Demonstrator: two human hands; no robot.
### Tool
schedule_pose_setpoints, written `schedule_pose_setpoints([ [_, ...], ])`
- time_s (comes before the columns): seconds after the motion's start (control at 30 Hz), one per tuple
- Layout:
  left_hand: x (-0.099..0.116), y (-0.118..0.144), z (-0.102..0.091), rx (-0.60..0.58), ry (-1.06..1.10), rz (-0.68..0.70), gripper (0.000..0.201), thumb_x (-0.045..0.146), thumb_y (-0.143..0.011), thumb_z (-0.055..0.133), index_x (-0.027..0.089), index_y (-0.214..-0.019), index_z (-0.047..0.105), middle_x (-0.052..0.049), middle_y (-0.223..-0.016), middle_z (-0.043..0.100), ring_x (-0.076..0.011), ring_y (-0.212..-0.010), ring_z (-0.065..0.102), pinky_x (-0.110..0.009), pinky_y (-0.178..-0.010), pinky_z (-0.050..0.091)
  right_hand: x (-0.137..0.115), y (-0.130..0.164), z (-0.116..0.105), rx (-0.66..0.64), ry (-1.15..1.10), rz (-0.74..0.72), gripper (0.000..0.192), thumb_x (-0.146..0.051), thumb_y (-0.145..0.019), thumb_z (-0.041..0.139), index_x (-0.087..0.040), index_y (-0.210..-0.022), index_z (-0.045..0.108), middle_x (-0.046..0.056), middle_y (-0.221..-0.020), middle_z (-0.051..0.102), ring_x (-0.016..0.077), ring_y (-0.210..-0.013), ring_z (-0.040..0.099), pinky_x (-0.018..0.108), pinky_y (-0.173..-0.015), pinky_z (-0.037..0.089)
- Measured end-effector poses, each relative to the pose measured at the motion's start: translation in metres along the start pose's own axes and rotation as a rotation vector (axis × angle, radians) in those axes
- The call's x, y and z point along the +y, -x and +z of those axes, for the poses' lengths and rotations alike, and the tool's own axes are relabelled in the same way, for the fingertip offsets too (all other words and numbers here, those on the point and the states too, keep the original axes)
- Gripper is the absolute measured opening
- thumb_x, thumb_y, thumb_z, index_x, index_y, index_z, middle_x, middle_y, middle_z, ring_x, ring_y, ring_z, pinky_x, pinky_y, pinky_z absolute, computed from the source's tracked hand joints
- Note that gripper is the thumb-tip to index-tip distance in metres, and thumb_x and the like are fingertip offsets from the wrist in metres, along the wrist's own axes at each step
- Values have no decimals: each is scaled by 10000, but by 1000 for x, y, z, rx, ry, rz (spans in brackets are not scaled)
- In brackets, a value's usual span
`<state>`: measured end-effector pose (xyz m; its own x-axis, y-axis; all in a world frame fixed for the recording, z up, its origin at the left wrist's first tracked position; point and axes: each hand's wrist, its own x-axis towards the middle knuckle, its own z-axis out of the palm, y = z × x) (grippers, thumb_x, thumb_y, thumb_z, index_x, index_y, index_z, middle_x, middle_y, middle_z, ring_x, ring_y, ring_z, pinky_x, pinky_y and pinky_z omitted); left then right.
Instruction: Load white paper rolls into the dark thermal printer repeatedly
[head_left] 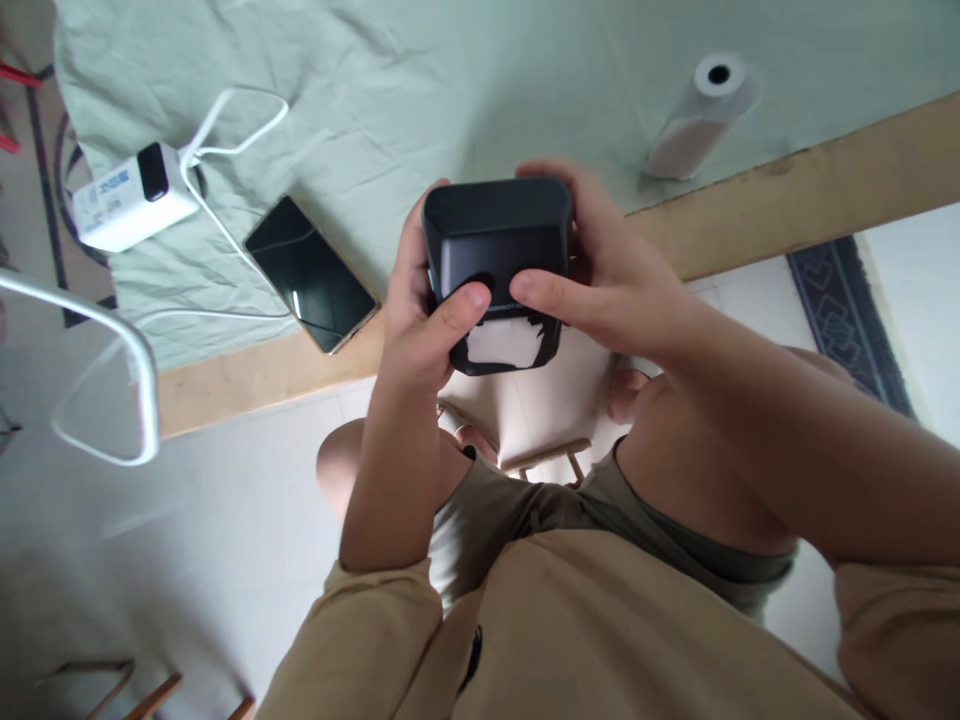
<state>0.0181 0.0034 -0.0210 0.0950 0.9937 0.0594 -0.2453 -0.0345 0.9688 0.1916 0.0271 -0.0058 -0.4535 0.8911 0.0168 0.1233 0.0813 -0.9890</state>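
Note:
Between both hands, over the table's front edge, is a small black label printer point(499, 255) with rounded corners, partly covered lettering and a white patch on its lower part. My left hand point(427, 310) grips its left side, thumb on the front face. On the opposite side my right hand point(600, 260) wraps round it, with its thumb pressed on the front too. The fingers behind the printer are mostly hidden. A white paper roll point(694, 125) in a clear wrap stands on the cloth to the right, apart from my hands.
A dark phone point(311, 275) lies left of my hands at the table edge. Beyond it is a white power bank point(135, 198) with a white cable point(240, 120); a thicker loop hangs at far left. Pale green cloth point(390, 90) covers the wooden-edged table point(795, 185).

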Motion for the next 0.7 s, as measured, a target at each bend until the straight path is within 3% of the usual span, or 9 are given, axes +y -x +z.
schedule_pose_setpoints([
  [0.27, -1, -6, -3, -49, 33, -28, 541, 348, -741, 674, 316, -1248, 488, 12, -1296, 534, -235, -1298, 440, -374, -1133, 329, 0, -2, 1, 32, -31, 27, 700, -406, -754, 646, -196, -1324, 299, 67, -1176, 536, 83, -947, 585, 112, -589, 467],
  [0.33, -1, -8, -1, -61, 82, 5, 556, 427, -728, 671, 329, -1245, 493, 42, -1311, 524, -232, -1321, 408, -351, -1141, 317, -2, -1, 2, 49, -92, 39, 712, -385, -753, 643, -198, -1336, 278, 56, -1144, 545, 70, -916, 589, 95, -542, 442],
  [0.47, 6, -8, 7, -98, 238, 48, 502, 534, -817, 512, 248, -1230, 515, 13, -1292, 547, -230, -1359, 354, -353, -1156, 295, -5, 1, 7, 55, -260, 30, 669, -433, -776, 604, -256, -1327, 268, -22, -901, 567, 7, -580, 529, 90, -390, 350],
  [0.57, 11, -7, 8, -18, 250, -106, 449, 539, -859, 440, 179, -1086, 585, -46, -1182, 621, -257, -1368, 336, -379, -1137, 319, -5, 0, 11, 56, -342, 33, 635, -500, -808, 543, -272, -1337, 276, -63, -717, 508, -12, -392, 399, 117, -328, 307],
  [0.7, 8, -9, 3, 118, 268, -185, 344, 495, -826, 507, 184, -932, 611, -23, -1007, 689, -265, -1371, 313, -343, -1129, 321, -5, -3, 17, 124, -289, 97, 731, -471, -780, 583, -272, -1399, 248, 0, -910, 580, 24, -550, 513, 133, -396, 383],
])
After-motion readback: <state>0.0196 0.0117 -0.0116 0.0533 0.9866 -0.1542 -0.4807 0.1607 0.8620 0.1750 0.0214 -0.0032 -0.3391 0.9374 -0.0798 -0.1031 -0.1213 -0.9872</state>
